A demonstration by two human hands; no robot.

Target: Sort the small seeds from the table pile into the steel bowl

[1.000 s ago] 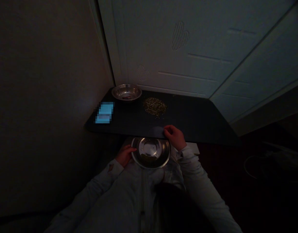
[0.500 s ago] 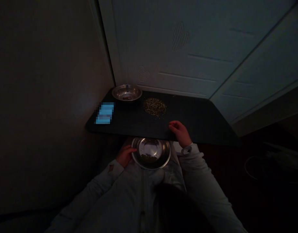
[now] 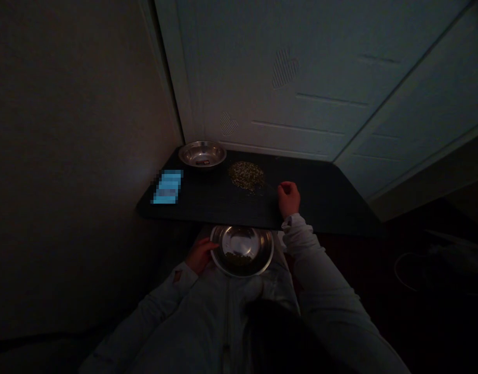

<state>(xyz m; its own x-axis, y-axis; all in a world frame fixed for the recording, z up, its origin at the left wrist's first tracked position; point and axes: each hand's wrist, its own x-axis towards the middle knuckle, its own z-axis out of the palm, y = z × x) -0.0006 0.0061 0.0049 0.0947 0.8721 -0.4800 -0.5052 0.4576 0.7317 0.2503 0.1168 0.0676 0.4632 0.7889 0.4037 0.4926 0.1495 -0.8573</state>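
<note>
On my lap, below the front edge of the dark table (image 3: 207, 205), rests a steel bowl (image 3: 268, 257). A small heap of greenish grains (image 3: 239, 258) lies in its bottom. My left hand (image 3: 202, 253) grips the bowl's left rim, thumb over the edge. Above the right part of the table, my right hand (image 3: 288, 199) is closed with its fingertips curled together; anything between them is too small and dark to make out. To its left, a loose pile of mixed light and dark grains or seeds (image 3: 246, 175) is spread on the tabletop.
A second steel bowl (image 3: 202, 155) with a small dark label inside stands at the table's back left. In front of it lies a lit, blurred screen (image 3: 167, 187). A pale panel with heart patterns (image 3: 285, 70) rises behind the table, and a wall (image 3: 86, 130) borders the left.
My right hand has moved slightly forward over the table, and its fingers have curled in more. My left hand stays on the bowl. The view has tilted slightly upward.
</note>
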